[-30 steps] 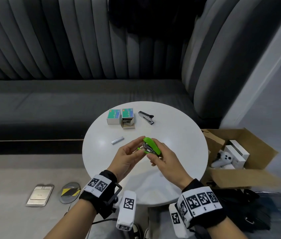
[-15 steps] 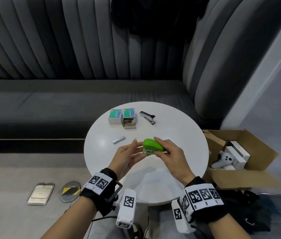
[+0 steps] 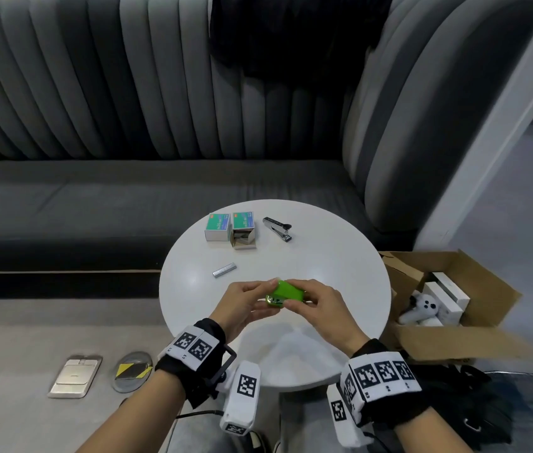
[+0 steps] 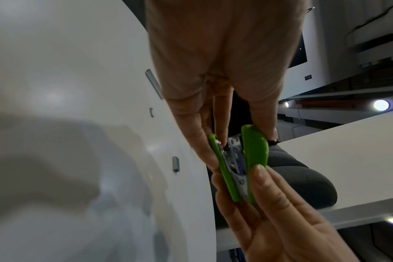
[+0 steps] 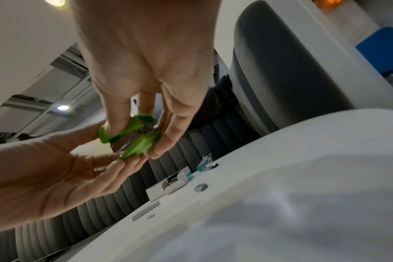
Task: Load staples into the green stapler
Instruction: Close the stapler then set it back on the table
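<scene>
Both hands hold the small green stapler [image 3: 286, 293] just above the round white table [image 3: 340, 256], near its front. My left hand [image 3: 263, 296] pinches the front end; in the left wrist view the stapler [image 4: 255, 150] shows its green top and base slightly apart with the metal magazine between. My right hand [image 3: 307, 299] pinches the rear end, also seen as the stapler [image 5: 132, 136] in the right wrist view. A loose strip of staples [image 3: 224, 269] lies on the table beyond the hands.
Two green staple boxes [image 3: 217, 226] [image 3: 243, 228], the right one opened, and a small metal stapler [image 3: 277, 228] sit at the table's far side. An open cardboard box [image 3: 454, 305] stands on the floor to the right. A grey sofa [image 3: 95, 207] runs behind.
The stapler has been turned in the hands from tilted to roughly level, its metal front now towards the left hand. Both hands stay on it at the same spot.
</scene>
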`<state>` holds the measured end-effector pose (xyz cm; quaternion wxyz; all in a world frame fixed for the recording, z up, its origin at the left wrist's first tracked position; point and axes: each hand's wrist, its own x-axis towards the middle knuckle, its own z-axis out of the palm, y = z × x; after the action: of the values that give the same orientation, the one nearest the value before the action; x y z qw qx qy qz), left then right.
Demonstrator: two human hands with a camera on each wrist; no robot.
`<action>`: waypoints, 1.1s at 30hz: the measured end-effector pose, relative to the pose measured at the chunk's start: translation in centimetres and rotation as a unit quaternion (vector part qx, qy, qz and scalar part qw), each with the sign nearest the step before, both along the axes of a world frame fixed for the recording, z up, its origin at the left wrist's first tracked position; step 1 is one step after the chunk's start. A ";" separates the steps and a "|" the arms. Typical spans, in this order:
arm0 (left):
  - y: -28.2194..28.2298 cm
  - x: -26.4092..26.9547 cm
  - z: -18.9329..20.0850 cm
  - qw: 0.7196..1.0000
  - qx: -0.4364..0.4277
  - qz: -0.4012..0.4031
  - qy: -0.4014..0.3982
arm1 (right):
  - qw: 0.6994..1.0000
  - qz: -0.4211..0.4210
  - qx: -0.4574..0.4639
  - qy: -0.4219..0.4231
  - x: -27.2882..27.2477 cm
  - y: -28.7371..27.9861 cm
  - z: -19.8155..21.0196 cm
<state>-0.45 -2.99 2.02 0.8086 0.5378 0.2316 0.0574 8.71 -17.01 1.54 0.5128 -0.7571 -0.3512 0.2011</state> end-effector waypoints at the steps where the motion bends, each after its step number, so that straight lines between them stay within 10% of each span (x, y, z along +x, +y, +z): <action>1: -0.1 -0.1 0.1 1.000 0.006 0.001 0.000 | 1.000 0.002 -0.010 -0.011 -0.1 0.0 0.1; 27: -4.3 -4.0 2.9 0.993 0.100 0.048 -0.042 | 0.984 -0.041 -0.061 -0.159 -4.6 -3.5 4.7; 33: -3.7 -3.7 1.6 0.967 0.245 0.073 -0.008 | 0.985 -0.100 -0.056 -0.130 -2.6 -4.1 4.8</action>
<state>-4.14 -6.68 3.58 0.6473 0.7008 0.2431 0.1755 6.08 -21.15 6.32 0.4372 -0.8353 -0.3262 0.0678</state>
